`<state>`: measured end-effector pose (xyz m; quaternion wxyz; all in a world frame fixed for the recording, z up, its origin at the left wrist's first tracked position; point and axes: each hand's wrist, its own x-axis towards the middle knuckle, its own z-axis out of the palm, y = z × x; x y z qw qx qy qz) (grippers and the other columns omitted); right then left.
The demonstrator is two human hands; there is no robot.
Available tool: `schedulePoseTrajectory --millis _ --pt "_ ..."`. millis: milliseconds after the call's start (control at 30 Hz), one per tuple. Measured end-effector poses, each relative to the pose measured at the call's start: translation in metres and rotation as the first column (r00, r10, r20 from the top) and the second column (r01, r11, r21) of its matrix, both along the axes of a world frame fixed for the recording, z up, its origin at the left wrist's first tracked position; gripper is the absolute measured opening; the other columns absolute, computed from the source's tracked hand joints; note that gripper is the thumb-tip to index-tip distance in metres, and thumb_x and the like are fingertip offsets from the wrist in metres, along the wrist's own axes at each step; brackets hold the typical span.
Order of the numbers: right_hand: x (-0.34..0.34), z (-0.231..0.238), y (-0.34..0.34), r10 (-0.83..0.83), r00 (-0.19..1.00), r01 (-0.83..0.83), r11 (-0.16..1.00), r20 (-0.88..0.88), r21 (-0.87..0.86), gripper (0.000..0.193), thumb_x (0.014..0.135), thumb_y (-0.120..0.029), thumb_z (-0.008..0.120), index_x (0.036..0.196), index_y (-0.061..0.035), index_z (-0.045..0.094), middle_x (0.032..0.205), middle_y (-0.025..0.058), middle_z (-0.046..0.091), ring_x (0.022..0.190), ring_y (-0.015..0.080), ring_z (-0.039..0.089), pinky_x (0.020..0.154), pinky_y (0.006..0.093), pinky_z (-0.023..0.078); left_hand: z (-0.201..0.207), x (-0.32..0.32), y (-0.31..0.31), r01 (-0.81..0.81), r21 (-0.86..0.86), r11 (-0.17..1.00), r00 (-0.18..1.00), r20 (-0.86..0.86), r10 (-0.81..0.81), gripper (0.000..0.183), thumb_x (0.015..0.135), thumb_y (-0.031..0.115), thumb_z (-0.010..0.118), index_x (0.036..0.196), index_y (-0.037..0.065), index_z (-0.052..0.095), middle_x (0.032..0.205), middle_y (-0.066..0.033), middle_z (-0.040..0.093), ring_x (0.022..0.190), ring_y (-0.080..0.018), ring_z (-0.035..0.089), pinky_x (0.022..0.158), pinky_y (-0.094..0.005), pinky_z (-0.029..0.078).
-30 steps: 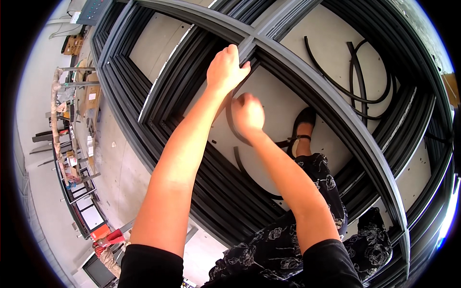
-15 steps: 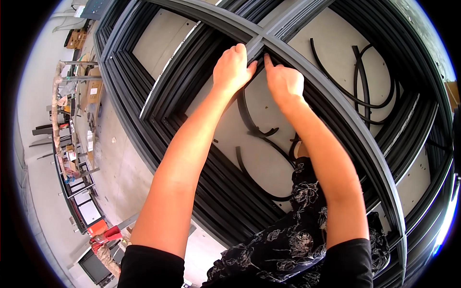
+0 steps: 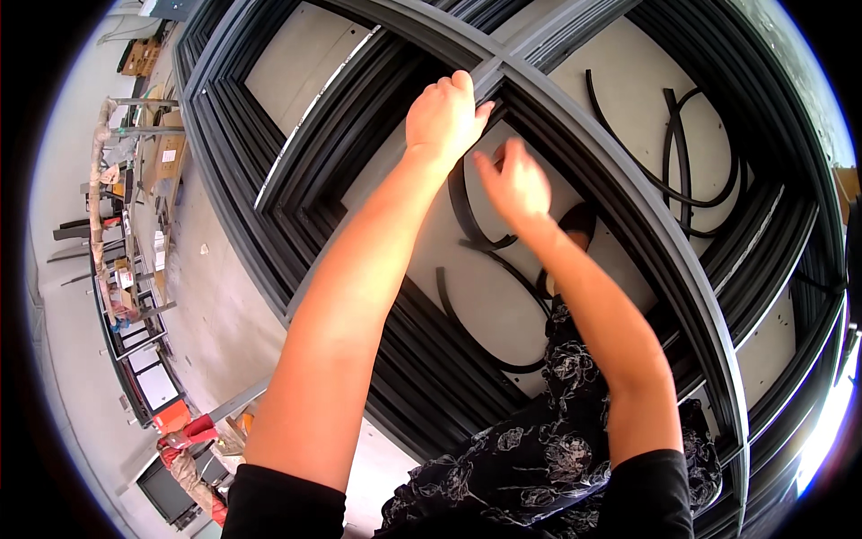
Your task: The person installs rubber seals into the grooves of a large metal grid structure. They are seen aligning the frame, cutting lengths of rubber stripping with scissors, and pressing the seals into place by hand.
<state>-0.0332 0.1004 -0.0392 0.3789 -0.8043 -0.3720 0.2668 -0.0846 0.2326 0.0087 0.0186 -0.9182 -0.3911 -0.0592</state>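
My left hand (image 3: 442, 115) is closed around a grey metal bar (image 3: 486, 81) just below the crossing of a large window-like frame, its thumb pointing right. That grey frame (image 3: 620, 162) tops a stack of similar dark frames (image 3: 377, 94). Lower and to the right, my right hand (image 3: 519, 187) hovers over the frame's opening, blurred, with thumb and forefinger apart and nothing visible between them. Beneath it, curved black strips (image 3: 462, 207) lie on the floor, partly hidden by the hand and the frames.
More black strips (image 3: 672, 153) lie inside the right-hand opening. On the left stands a shelf rack (image 3: 101, 216) with boxes and loose parts. A red item (image 3: 190, 433) is at lower left. My leg in patterned black cloth (image 3: 503, 467) is inside the frame stack.
My right hand has come off the frame's inner corner and moved down toward me. My left hand stays on the bar, while the view has shifted slightly.
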Motion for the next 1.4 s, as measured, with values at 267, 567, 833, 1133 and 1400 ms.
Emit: schedulePoseTrajectory --millis 267,567,833,1133,1400 --pt "-0.058 0.005 0.007 0.026 0.818 -0.004 0.999 -0.574 0.039 0.050 0.101 -0.046 0.046 0.094 0.0028 0.055 0.075 0.0177 0.067 0.073 0.0365 0.067 0.071 0.0459 0.051 0.007 0.005 -0.006 -0.063 -0.044 0.997 0.996 -0.064 0.060 0.046 0.086 0.045 0.070 0.090 0.003 0.052 0.080 -0.0124 0.065 0.077 -0.0275 0.067 0.063 -0.0391 0.056" --pt "-0.084 -0.009 0.031 -0.301 0.937 0.295 0.954 -0.178 -0.056 0.041 0.101 -0.033 0.048 0.079 0.0002 0.058 0.067 0.0135 0.065 0.066 0.0339 0.066 0.065 0.0434 0.052 0.006 0.014 -0.005 -0.098 -0.062 0.993 0.991 -0.101 0.091 0.050 0.086 0.051 0.068 0.090 0.003 0.053 0.077 -0.0111 0.065 0.078 -0.0256 0.067 0.063 -0.0363 0.055" --pt "-0.076 0.042 0.035 -0.396 0.693 0.295 0.918 -0.602 -0.264 0.039 0.102 -0.031 0.047 0.081 0.0006 0.059 0.075 0.0132 0.068 0.066 0.0238 0.067 0.057 0.0368 0.050 0.010 -0.002 0.000 -0.042 -0.063 0.997 0.999 -0.010 0.041 0.047 0.088 0.046 0.067 0.092 0.001 0.055 0.084 -0.0145 0.067 0.080 -0.0286 0.068 0.064 -0.0406 0.055" --pt "-0.127 0.018 0.065 -0.236 0.644 0.150 0.972 -0.727 -0.183 0.020 0.095 -0.027 0.057 0.099 -0.0085 0.063 0.095 0.0022 0.069 0.083 0.0113 0.065 0.069 0.0245 0.050 0.006 -0.014 0.016 -0.121 -0.061 0.991 0.988 -0.100 0.114 0.051 0.088 0.052 0.065 0.087 0.001 0.056 0.069 -0.0116 0.067 0.067 -0.0275 0.069 0.058 -0.0390 0.055" --pt "-0.130 -0.018 0.045 0.115 0.072 0.608 0.782 -0.991 0.135 0.031 0.102 -0.031 0.041 0.105 -0.0043 0.056 0.097 0.0052 0.062 0.087 0.0154 0.060 0.078 0.0290 0.050 0.012 0.026 0.002 -0.128 -0.109 0.986 0.990 -0.077 0.120 0.054 0.085 0.056 0.065 0.086 0.003 0.058 0.068 -0.0099 0.068 0.066 -0.0255 0.069 0.056 -0.0377 0.054"
